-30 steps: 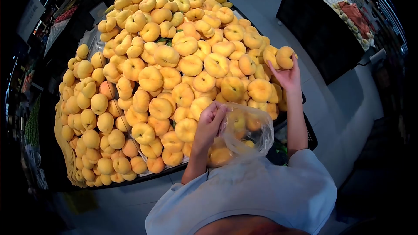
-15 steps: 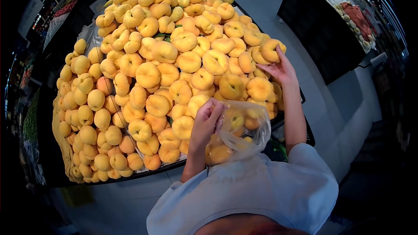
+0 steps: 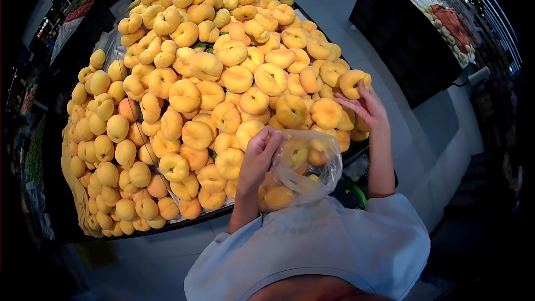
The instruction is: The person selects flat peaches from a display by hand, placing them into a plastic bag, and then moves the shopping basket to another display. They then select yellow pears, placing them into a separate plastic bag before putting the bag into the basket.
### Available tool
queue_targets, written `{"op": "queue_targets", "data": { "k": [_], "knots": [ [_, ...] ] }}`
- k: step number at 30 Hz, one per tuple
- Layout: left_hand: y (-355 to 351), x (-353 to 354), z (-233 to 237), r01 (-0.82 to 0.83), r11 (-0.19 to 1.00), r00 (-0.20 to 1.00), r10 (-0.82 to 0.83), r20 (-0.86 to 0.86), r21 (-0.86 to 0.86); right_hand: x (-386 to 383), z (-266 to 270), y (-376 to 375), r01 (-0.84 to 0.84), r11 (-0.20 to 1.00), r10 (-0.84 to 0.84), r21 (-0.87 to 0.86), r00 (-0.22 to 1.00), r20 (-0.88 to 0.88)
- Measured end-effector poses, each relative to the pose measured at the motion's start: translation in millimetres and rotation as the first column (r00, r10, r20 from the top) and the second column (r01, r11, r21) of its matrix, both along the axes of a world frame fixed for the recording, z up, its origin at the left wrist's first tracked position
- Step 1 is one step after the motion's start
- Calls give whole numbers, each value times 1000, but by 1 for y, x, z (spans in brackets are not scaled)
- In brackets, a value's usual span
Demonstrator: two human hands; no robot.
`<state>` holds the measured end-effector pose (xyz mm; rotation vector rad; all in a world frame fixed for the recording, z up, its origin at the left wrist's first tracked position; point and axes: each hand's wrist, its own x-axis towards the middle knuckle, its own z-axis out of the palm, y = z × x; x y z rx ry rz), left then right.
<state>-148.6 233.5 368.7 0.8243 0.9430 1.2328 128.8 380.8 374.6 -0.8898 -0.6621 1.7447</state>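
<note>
A large heap of flat yellow peaches point(image 3: 228, 67) lies in front of me. Pinched in my left hand point(image 3: 261, 155) is the rim of a clear plastic bag point(image 3: 320, 184), its mouth partly spread, with several peaches inside. At the heap's right edge, my right hand point(image 3: 366, 103) has its fingers and thumb around one flat peach point(image 3: 352, 82), raised off the peaches beside it. Rounder yellow peaches point(image 3: 106, 147) fill the left part of the display.
Below the heap runs the dark stand edge point(image 3: 217, 213). Something green point(image 3: 356, 192) shows between the bag and my right forearm. Grey floor point(image 3: 418, 150) lies to the right, with another black produce stand point(image 3: 404, 39) beyond it.
My right hand has moved slightly down with the peach, which now stands away from the peaches it lay among. The view has shifted a little; my left hand still holds the bag.
</note>
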Motion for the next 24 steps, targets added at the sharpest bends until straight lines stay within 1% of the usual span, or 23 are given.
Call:
{"op": "queue_targets", "data": {
  "k": [2, 3, 5, 6, 8, 9, 10, 12, 13, 14, 15, 16, 18, 19, 20, 22, 24],
  "knots": [
    [0, 0, -1, 15, 1000, 1000, -15, -3, 6, 2, -3, -8, 42, 997, -34, 66, 994, -108],
    [0, 0, -1, 22, 1000, 1000, -22, -1, 4, 0, 0, -11, 49, 997, -42, 64, 993, -106],
    [0, 2, 0, 30, 999, 999, -30, -11, 9, -11, 9, -19, 105, 972, -108, 212, 994, 0],
    [0, 3, 0, 42, 999, 999, -41, -13, 7, -16, 9, -20, 117, 971, -119, 210, 993, -2],
    [-1, 5, 1, 60, 998, 998, -60, -16, 6, -29, 9, -20, 74, 928, -190, 366, 938, 291],
    [-2, 5, 1, 65, 998, 998, -65, -21, 6, -38, 10, -20, 54, 919, -193, 389, 925, 328],
    [-3, 5, 1, 82, 997, 997, -82, -6, 3, -45, 9, -20, 58, 919, -196, 390, 926, 322],
    [-5, 6, 2, 92, 996, 996, -92, 4, 5, -60, 6, -17, -16, 912, -195, 410, 862, 468],
    [-6, 6, 2, 81, 997, 997, -81, 13, 6, -66, 1, -15, -19, 911, -192, 411, 865, 464],
    [-8, 6, 2, 68, 998, 997, -68, 22, 5, -71, -5, -12, -87, 838, -311, 538, 736, 602],
    [-10, 4, 2, 60, 998, 998, -60, 19, 7, -77, -10, -10, -184, 749, -442, 637, 577, 687],
    [-11, 2, 2, 43, 999, 999, -43, 11, 4, -82, -14, -9, -189, 747, -438, 638, 582, 685],
    [-13, -1, 3, 20, 1000, 1000, -20, 5, 0, -91, -20, -12, -274, 625, -666, 731, 301, 682],
    [-14, -4, 3, 9, 1000, 1000, -9, -20, -6, -94, -21, -14, -278, 643, -658, 714, 277, 700],
    [-16, -6, 2, -1, 1000, 999, 1, -44, -14, -97, -22, -17, -285, 643, -654, 711, 279, 703],
    [-15, -9, -1, -7, 1000, 1000, 7, -28, -9, -100, -23, -20, -300, 663, -660, 686, 199, 725],
    [-15, -9, -2, -14, 1000, 1000, 14, -8, -5, -100, -26, -22, -333, 647, -670, 686, 181, 720]
  ]
}}
